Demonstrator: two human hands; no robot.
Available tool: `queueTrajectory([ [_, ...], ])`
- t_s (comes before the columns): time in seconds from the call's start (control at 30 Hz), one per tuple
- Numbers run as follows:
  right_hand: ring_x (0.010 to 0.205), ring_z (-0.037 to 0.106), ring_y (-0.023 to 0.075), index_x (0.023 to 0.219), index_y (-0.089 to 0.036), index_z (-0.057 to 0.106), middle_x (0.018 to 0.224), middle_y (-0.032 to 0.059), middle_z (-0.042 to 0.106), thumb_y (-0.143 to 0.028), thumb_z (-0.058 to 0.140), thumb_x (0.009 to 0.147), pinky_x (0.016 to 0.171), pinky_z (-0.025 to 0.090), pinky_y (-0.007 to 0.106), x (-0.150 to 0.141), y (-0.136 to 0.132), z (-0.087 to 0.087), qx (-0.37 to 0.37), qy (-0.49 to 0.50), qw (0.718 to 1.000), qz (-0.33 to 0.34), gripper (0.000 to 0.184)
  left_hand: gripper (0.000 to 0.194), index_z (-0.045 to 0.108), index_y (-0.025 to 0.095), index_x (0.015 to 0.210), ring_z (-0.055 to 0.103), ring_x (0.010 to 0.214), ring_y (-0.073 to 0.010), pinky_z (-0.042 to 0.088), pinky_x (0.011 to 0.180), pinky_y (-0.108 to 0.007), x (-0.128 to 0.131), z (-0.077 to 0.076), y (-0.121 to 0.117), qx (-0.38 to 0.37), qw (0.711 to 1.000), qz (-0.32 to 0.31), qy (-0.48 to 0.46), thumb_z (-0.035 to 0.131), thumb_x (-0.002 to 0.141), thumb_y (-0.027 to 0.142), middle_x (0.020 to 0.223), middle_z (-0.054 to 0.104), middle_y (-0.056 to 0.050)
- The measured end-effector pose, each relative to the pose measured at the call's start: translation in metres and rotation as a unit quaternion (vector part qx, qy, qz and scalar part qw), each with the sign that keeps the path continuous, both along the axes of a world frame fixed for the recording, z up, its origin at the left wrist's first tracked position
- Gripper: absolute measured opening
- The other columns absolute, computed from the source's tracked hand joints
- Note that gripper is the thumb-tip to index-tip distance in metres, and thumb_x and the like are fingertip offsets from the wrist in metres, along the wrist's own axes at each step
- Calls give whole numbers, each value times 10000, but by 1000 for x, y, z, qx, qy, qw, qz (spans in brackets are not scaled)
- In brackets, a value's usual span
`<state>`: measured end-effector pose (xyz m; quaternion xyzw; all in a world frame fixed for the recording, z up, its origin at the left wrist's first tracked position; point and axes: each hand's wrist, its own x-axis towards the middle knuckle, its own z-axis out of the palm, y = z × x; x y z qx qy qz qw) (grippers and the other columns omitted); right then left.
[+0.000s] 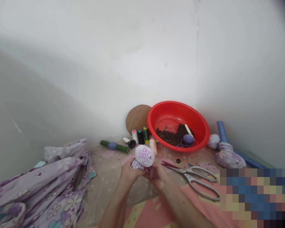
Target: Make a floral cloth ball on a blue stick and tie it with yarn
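A small stuffed ball of lilac flowered cloth [144,156] is held up in front of me over the table. My left hand [129,174] is closed round the gathered cloth under the ball. My right hand [158,174] pinches the same gathered end from the right, fingers pressed together. Silver scissors [196,179] lie on the table just right of my right hand.
A red basin [199,125] at the back holds dark grains and a purple yarn ball [188,139]. Several thread spools [141,136] and a green tube [114,146] stand before the wall. Flowered cloth [42,186] is heaped at left. Another cloth ball [230,158] and blue rod [222,131] lie right.
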<state>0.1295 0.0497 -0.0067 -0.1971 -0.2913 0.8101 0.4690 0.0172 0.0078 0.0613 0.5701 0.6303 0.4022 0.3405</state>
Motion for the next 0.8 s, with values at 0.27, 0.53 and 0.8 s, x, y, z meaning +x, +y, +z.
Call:
queueTrajectory([
  [0.27,555,526,134,647,-146,581,690,55,608,-252,609,563,369,350,187,11,2,-1,-20,-204,970,-135,138,421,550,227,971,554,695,-161,366,552,-212,-12,-3,-1,17,975,77,209,544,554,171,779,618,-2],
  [0.53,999,470,226,1108,-215,474,1196,91,444,-376,618,641,734,432,315,23,5,13,214,-203,930,-218,515,382,516,300,1012,581,756,-225,340,553,-261,-8,-3,-7,-14,918,90,385,498,633,247,820,644,-46],
  [0.8,876,516,192,1211,-237,393,1136,53,485,-191,678,559,755,411,310,34,3,13,312,-256,907,-117,713,337,530,264,992,580,770,-210,365,612,-269,10,-4,-13,-9,907,36,420,500,656,262,827,648,-59],
])
